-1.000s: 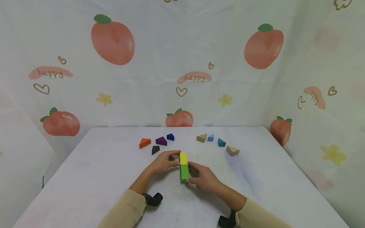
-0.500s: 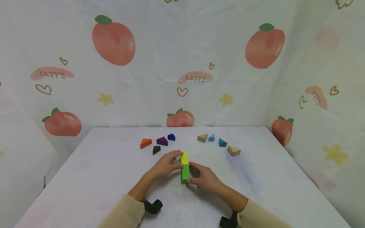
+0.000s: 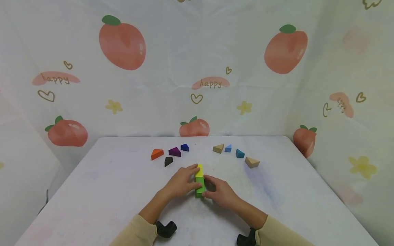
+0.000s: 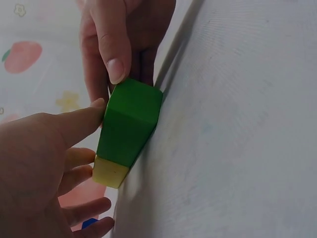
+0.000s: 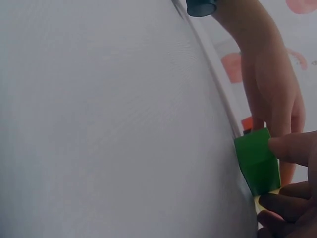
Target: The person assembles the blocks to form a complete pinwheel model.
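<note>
A green block (image 3: 200,184) lies on the table with a yellow block (image 3: 199,171) against its far end, in one line. My left hand (image 3: 181,181) reaches over them from the left. Its thumb touches the green block and its fingers lie at the yellow one. From the right, my right hand (image 3: 223,193) holds the green block, thumb near the close end and forefinger by the seam. The left wrist view shows the green block's (image 4: 129,116) end face, with the yellow block (image 4: 110,172) beyond it. In the right wrist view, fingers hide most of the yellow block.
Behind to the left lie orange (image 3: 157,154), black (image 3: 168,161), purple (image 3: 174,151) and dark blue (image 3: 184,147) pieces. Back right are two wooden triangles (image 3: 218,148), a light blue piece (image 3: 228,148) and a teal piece (image 3: 240,153). A printed cloth (image 3: 160,102) hangs behind the table.
My left hand has shifted nearer and to the right; its thumb has moved from the blocks' left side onto the green block. The right hand and blocks look nearly still.
</note>
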Demonstrator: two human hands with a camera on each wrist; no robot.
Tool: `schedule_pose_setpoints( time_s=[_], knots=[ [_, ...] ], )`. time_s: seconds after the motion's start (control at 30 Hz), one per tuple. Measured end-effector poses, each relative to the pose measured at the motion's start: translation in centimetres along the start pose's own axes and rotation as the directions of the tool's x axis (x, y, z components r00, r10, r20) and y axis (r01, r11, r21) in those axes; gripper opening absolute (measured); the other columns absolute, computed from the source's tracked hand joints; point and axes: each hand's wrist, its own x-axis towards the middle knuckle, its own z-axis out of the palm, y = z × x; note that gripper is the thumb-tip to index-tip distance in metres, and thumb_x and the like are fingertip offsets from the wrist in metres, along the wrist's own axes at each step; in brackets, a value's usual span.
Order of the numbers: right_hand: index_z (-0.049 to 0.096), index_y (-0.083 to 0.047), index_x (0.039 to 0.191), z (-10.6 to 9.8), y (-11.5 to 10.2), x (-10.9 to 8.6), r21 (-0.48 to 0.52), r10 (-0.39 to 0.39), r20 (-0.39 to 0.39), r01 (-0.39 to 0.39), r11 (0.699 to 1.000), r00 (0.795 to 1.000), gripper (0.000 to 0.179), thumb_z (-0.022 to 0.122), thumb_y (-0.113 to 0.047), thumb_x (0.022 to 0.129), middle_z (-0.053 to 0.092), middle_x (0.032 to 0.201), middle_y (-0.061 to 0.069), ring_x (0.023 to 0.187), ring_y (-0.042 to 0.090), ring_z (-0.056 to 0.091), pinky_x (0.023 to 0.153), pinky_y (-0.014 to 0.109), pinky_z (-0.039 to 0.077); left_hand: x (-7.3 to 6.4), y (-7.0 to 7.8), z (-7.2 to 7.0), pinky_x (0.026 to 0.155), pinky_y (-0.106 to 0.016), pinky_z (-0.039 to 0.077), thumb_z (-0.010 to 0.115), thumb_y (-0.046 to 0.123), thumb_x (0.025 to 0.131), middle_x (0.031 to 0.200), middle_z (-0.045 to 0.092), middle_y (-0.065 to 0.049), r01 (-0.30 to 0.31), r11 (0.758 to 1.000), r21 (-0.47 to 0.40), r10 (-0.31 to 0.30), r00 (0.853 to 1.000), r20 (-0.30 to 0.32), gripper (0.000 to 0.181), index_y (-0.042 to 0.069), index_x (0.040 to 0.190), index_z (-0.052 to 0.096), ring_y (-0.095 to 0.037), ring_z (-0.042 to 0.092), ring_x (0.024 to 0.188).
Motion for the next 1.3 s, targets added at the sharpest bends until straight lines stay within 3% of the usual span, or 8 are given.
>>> schedule_pose_setpoints(
  time_s=[0.3, 0.67, 1.0, 1.3],
  knots=[
    [0.043, -0.003, 0.145, 0.19, -0.14, -0.14, -0.005, -0.012, -0.009, 0.012, 1.0, 1.0, 0.066, 0.072, -0.024, 0.09, 0.049, 0.143, 0.013, 0.136, 0.033, 0.039, 0.107, 0.055, 0.033, -0.15, 0.13, 0.14, 0.105, -0.052, 0.038, 0.069, 0.039, 0.089, 0.153, 0.038, -0.003, 0.029, 0.999, 0.013, -0.029, 0.999, 0.014, 0.064, 0.013, 0.144, 0.049, -0.033, 0.041, 0.133],
    [0.043, -0.003, 0.145, 0.44, -0.14, -0.23, -0.007, -0.012, -0.028, 0.011, 1.0, 1.0, 0.066, 0.072, -0.023, 0.089, 0.05, 0.143, 0.014, 0.135, 0.033, 0.04, 0.107, 0.055, 0.033, -0.23, 0.31, 0.1, 0.103, -0.05, 0.041, 0.068, 0.041, 0.09, 0.154, 0.036, -0.004, 0.029, 0.998, 0.049, -0.03, 0.999, 0.033, 0.065, 0.013, 0.145, 0.047, -0.033, 0.043, 0.132],
    [0.043, -0.003, 0.145, 0.33, -0.24, -0.33, -0.001, -0.007, -0.025, 0.007, 1.0, 1.0, 0.066, 0.072, -0.022, 0.089, 0.05, 0.143, 0.014, 0.136, 0.033, 0.039, 0.107, 0.055, 0.032, -0.54, 0.37, 0.33, 0.104, -0.047, 0.04, 0.067, 0.042, 0.09, 0.152, 0.04, -0.003, 0.008, 0.998, 0.062, -0.008, 1.0, 0.0, 0.065, 0.014, 0.145, 0.048, -0.03, 0.043, 0.131],
    [0.043, -0.003, 0.145, 0.27, 0.05, -0.13, -0.004, -0.013, -0.02, 0.013, 1.0, 1.0, 0.066, 0.071, -0.025, 0.09, 0.05, 0.143, 0.013, 0.136, 0.033, 0.038, 0.108, 0.055, 0.032, -0.56, 0.33, 0.42, 0.103, -0.05, 0.041, 0.068, 0.048, 0.088, 0.151, 0.042, 0.0, 0.007, 0.998, 0.066, -0.008, 1.0, 0.014, 0.067, 0.017, 0.144, 0.049, -0.03, 0.043, 0.131]
  ],
)
